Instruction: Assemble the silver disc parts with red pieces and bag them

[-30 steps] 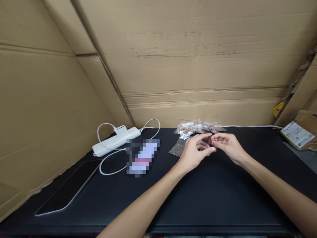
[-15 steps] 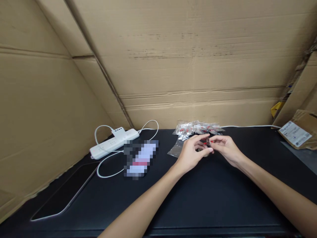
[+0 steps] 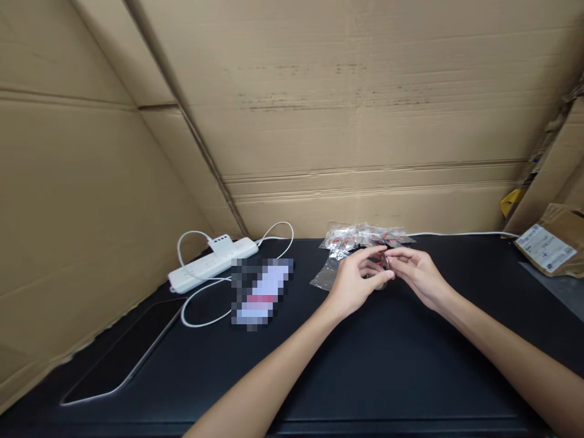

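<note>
Small shiny round piece (image 3: 385,261): in front of the clear packets (image 3: 349,236), pinched by the left hand (image 3: 353,280). Right hand (image 3: 422,275): fingers narrowed beside it; grip indeterminable. Judged light, stiff, slippery; hold by rim.

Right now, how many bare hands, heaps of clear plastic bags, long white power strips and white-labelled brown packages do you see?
Bare hands, left hand and right hand: 2
Heap of clear plastic bags: 1
Long white power strip: 1
White-labelled brown package: 1
Total: 5
</note>
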### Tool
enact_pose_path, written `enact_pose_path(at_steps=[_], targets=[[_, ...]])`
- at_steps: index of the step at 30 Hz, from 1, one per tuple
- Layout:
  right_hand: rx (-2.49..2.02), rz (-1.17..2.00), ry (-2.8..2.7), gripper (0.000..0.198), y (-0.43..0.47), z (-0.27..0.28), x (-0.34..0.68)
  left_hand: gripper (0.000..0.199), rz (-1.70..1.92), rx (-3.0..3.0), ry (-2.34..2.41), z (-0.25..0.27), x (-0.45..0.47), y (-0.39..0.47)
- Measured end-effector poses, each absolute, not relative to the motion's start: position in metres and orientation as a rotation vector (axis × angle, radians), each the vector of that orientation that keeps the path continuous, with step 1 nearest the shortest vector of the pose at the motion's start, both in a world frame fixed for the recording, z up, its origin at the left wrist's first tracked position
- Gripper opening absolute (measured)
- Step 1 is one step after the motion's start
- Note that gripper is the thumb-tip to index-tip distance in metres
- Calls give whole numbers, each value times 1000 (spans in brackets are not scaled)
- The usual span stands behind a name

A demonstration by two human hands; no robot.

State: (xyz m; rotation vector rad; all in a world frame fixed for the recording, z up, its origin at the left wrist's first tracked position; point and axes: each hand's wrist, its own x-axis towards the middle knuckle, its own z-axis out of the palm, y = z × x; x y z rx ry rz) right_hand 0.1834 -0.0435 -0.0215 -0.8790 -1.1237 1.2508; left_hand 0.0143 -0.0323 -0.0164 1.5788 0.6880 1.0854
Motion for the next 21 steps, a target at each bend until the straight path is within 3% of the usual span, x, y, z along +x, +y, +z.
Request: enact_pose_path(at_steps=[21], targets=[[-881, 1131, -1074, 21, -50, -22, 172, 55, 1121, 1536, 695, -19, 16, -30]])
